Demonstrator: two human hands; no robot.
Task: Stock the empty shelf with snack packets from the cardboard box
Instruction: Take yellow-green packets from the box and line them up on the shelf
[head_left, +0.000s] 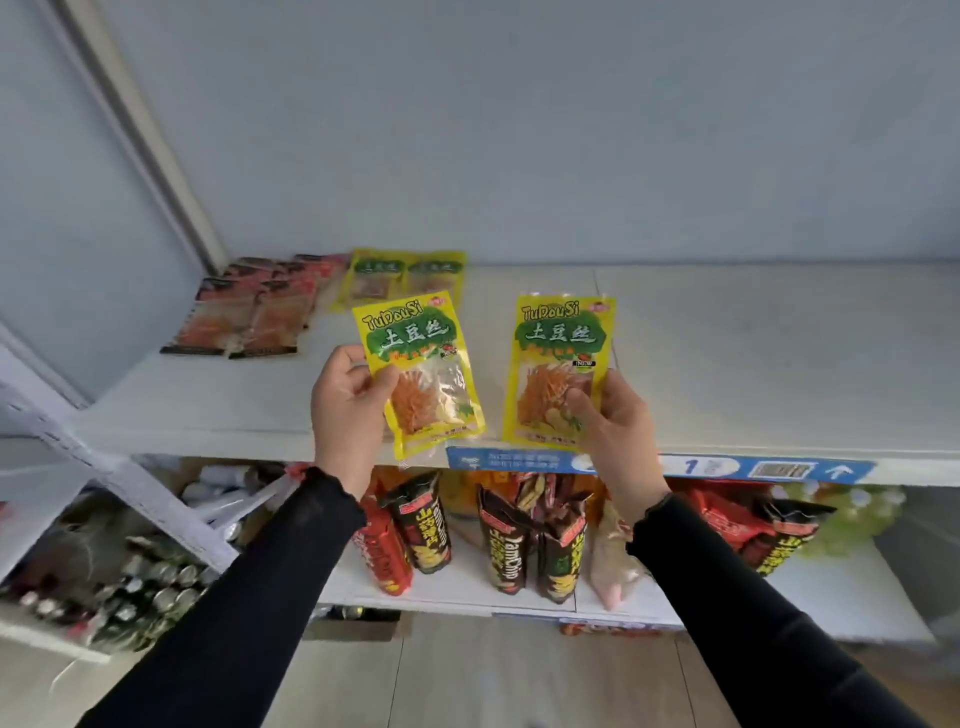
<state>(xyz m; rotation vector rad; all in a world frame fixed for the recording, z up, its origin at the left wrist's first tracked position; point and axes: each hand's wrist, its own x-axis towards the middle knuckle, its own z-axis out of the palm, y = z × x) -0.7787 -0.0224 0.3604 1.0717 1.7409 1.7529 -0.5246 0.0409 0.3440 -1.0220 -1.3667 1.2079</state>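
— So, what are the hands doing?

— Each one grips a packet. The left hand (349, 395) pinches a yellow packet (423, 375) by its left edge, thumb on the front, and the packet tilts a little with its top leaning left. The right hand (615, 415) clasps a second yellow packet (562, 371) along its lower right side, held almost upright. Both are raised just above the front edge of the white shelf (727, 364).

— Which step is that, then?

— Placing, I'd say. Two packets are in hand and not yet laid down. The cardboard box isn't in view.

— And next?

— Probably lay them flat beside the yellow packets at the back (408, 278), which lie next to a group of red packets (249, 312) in the left corner. That calls for reaching forward and letting go, with the labels facing up. Most of the shelf to the right is bare.

— How do the packets look?

— Thin, glossy pouches, yellow with a green panel reading "TuDouSi" and a clear window showing orange shreds. Light and floppy, likely to slide.
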